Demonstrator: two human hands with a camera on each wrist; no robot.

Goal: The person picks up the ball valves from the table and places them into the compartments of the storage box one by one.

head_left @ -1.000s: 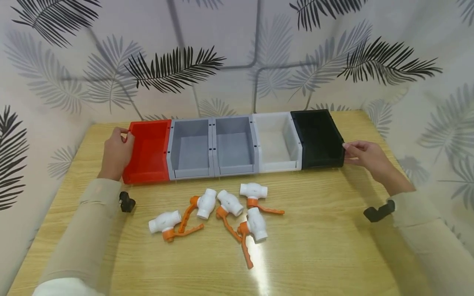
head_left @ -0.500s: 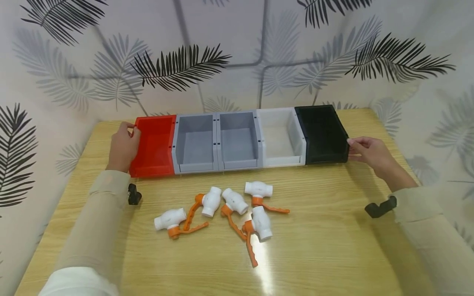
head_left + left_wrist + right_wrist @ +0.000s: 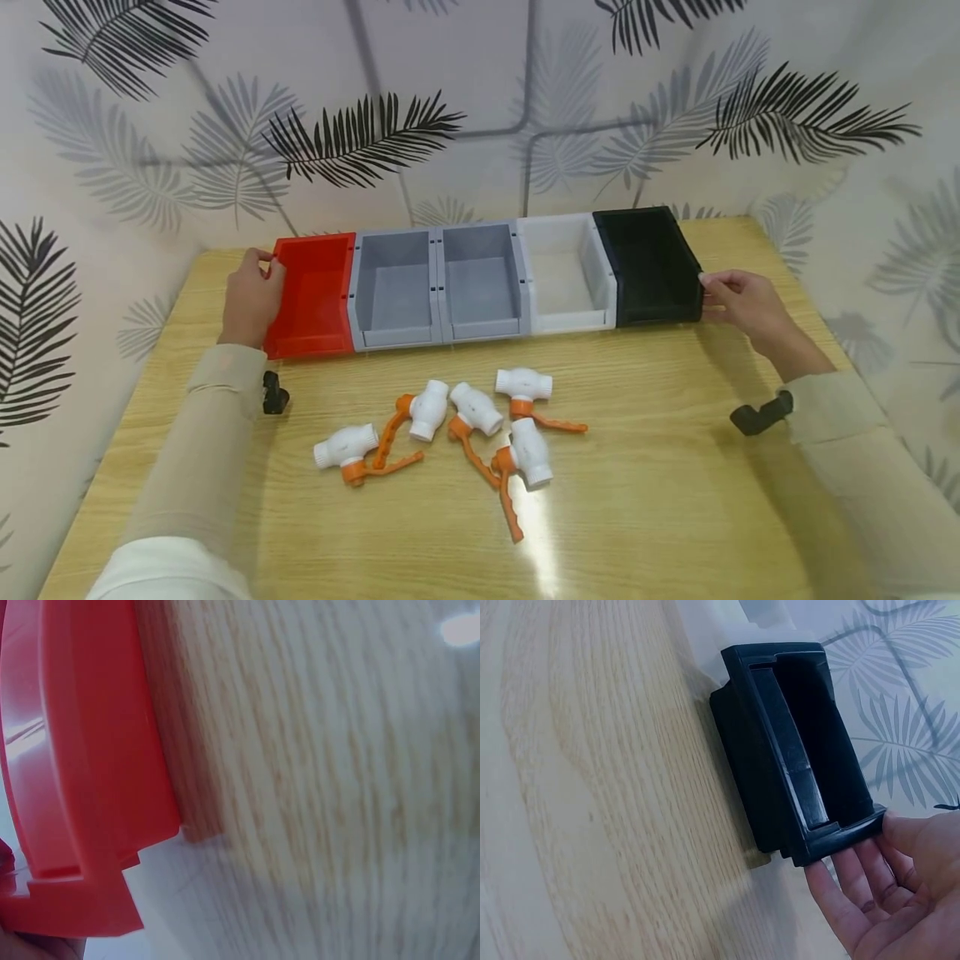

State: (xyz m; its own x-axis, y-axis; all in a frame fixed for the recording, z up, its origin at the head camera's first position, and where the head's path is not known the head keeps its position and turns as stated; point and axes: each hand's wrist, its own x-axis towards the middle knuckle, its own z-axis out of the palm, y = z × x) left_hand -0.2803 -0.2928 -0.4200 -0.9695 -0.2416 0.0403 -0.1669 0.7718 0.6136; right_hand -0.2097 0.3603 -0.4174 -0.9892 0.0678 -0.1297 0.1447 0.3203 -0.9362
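Observation:
A row of joined plastic bins spans the back of the table. From left to right stand a red bin (image 3: 311, 292), two grey bins (image 3: 393, 287) (image 3: 482, 283), a white bin (image 3: 567, 271) and a black bin (image 3: 651, 265). My left hand (image 3: 251, 296) grips the red bin's left wall by its rim. At the other end, my right hand (image 3: 746, 308) holds the black bin's right side, thumb at the rim and fingers under it in the right wrist view. In the left wrist view the left hand is mostly hidden behind the red bin (image 3: 112, 750).
Several white ball valves with orange handles, one of them a valve (image 3: 531, 452) near the middle, lie on the wooden table (image 3: 637, 500) in front of the bins. A leaf-patterned cloth (image 3: 480, 100) rises behind and at both sides.
The whole row of bins has shifted slightly back, away from the valves, with both hands staying on its ends. The head view has also shifted a little. The valves lie as before.

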